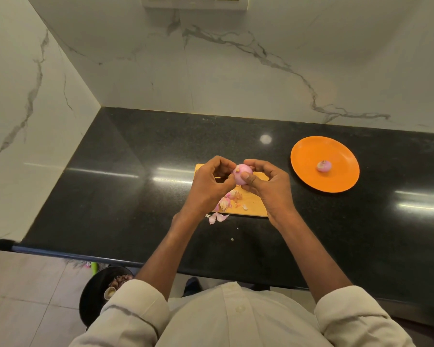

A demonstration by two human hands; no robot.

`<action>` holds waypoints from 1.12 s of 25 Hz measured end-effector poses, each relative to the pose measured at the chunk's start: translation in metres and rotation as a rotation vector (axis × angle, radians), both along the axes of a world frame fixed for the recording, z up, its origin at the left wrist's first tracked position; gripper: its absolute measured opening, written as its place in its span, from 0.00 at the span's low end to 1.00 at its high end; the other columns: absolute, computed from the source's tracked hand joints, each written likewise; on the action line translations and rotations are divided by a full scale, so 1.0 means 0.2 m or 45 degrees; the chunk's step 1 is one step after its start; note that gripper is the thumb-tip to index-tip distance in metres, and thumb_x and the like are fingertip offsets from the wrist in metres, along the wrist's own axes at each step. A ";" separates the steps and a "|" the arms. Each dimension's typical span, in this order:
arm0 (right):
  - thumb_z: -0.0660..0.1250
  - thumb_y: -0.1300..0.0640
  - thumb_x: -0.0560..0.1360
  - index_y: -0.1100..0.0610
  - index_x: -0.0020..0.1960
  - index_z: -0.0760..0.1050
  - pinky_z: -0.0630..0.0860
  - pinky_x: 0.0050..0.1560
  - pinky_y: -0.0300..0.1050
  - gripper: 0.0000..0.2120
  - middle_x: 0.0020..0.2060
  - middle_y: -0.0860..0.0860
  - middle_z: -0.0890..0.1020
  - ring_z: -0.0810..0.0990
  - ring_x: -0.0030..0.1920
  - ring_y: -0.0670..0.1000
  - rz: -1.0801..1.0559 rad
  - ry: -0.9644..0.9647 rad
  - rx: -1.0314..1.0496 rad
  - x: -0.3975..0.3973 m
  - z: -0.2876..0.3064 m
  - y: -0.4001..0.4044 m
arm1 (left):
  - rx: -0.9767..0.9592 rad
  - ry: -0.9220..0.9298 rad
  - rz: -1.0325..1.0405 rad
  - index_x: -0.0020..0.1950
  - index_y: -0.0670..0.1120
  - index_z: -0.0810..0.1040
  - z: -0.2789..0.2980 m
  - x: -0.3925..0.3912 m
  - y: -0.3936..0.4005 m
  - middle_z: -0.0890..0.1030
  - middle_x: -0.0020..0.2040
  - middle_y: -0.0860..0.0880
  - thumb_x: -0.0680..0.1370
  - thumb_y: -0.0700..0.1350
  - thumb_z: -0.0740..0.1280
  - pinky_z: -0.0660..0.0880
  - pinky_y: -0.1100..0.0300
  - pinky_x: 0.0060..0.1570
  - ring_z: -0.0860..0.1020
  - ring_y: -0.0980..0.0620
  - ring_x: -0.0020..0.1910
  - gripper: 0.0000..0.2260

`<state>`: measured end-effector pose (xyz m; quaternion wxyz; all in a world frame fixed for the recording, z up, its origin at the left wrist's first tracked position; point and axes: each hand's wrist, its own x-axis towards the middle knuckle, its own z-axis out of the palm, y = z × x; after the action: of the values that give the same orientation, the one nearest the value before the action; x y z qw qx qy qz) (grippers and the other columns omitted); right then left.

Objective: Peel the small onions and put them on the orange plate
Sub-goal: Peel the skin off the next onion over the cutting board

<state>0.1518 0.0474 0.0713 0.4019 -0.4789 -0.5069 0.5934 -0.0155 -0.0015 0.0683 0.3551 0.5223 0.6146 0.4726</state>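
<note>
Both hands, left hand (208, 181) and right hand (266, 182), pinch onion (241, 174) above cutting board (254, 204), fingers curled for peeling; one peeled onion (324, 166) on orange plate (308, 156).

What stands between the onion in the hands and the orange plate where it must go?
Nothing visible does. The onion, held by both the left hand and right hand, has bare black counter between it and the orange plate, where one peeled onion already lies.
</note>
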 end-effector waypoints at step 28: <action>0.70 0.66 0.81 0.53 0.60 0.84 0.85 0.57 0.52 0.13 0.61 0.55 0.84 0.85 0.62 0.55 0.010 0.284 -0.149 -0.06 -0.02 0.01 | 0.060 0.017 0.424 0.62 0.42 0.86 -0.07 0.12 0.04 0.87 0.52 0.49 0.81 0.37 0.71 0.85 0.57 0.52 0.86 0.54 0.51 0.11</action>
<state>0.1396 0.0488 0.0665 0.4248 -0.4306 -0.4253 0.6732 0.0084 0.0067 0.0553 0.2555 0.4245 0.6837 0.5357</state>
